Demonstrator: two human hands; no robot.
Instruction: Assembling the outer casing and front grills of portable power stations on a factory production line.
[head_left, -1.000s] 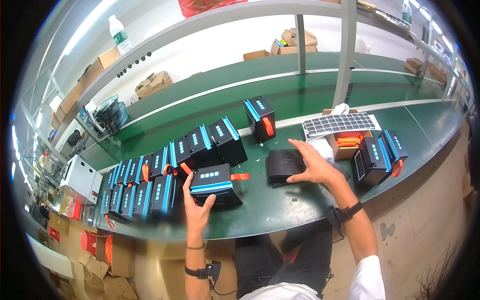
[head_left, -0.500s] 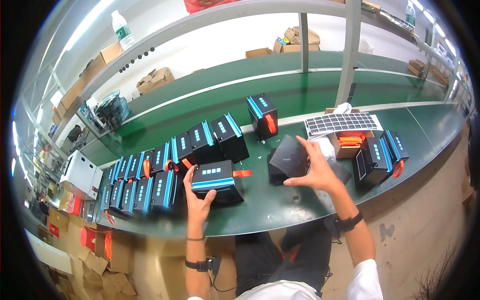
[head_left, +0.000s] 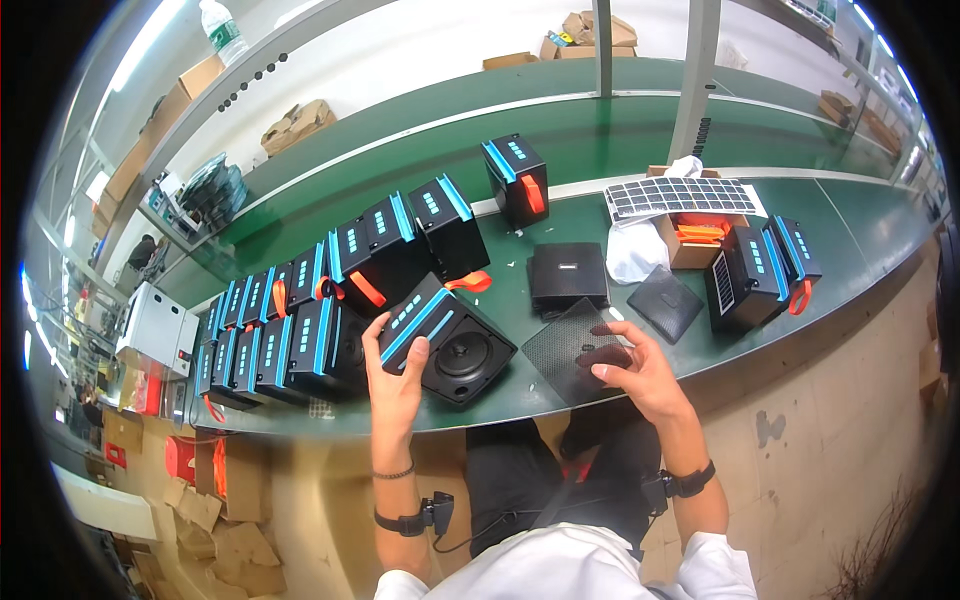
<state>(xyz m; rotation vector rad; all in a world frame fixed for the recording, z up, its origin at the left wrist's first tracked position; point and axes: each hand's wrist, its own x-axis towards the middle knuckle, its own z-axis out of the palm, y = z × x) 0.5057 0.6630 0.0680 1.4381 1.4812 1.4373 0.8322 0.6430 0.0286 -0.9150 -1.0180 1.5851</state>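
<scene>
My left hand (head_left: 396, 385) grips a black speaker box (head_left: 428, 303) with a blue stripe, light-blue buttons and an orange strap. The box is tilted, and its round speaker cone (head_left: 466, 353) faces up toward me. My right hand (head_left: 645, 375) holds a thin black perforated speaker grille (head_left: 570, 350) by its right side, between thumb and fingers. The grille is close to the box's right side, over the bench's front edge. Behind it lies a stack of black square panels (head_left: 567, 272), with another dark panel (head_left: 665, 303) to the right.
Several similar boxes (head_left: 300, 335) stand in rows at left on the green bench (head_left: 520, 405). One box (head_left: 517, 180) stands farther back, and two (head_left: 750, 275) at right. A solar panel sheet (head_left: 680, 199) lies over a carton of orange straps (head_left: 703, 232).
My left hand has tipped the speaker box so its cone shows. The grille has come away from the panel stack, down and nearer to me, with my right hand.
</scene>
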